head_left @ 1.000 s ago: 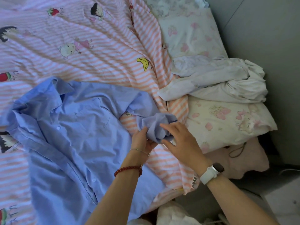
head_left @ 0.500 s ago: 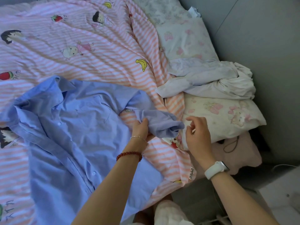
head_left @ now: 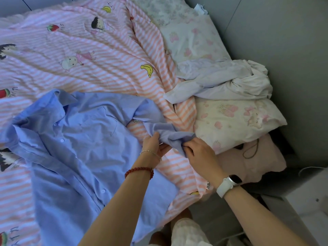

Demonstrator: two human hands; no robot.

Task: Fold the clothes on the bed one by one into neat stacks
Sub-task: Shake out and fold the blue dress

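A blue button-up shirt (head_left: 74, 148) lies spread, front up, across the lower left of the frame on a pink-and-white striped cartoon-print duvet (head_left: 88, 64). Its collar sits toward the upper left and its hem runs off toward the bottom edge. One sleeve (head_left: 166, 134) reaches right, toward the centre of the frame, and is bunched and twisted near its end.

The shirt looks like thin woven cotton: light, limp, and quick to crease, so it will sag wherever it is not supported and is unlikely to slip on the duvet. The sleeve is probably best taken by the cuff and the seam, then pulled flat before it is laid over the body.

The left hand (head_left: 153, 145) comes in from the bottom centre, with a thin chain and a red bead bracelet (head_left: 139, 170) on the wrist, and its fingers curl round the bunched sleeve from the left side. The right hand (head_left: 200, 153), with a white watch (head_left: 228, 183) on its wrist, enters from the lower right and pinches the sleeve's end between thumb and fingertips. The two hands sit close together, just right of centre.

At the right of the frame a crumpled white garment (head_left: 227, 82) waits on floral pillows (head_left: 236, 121).
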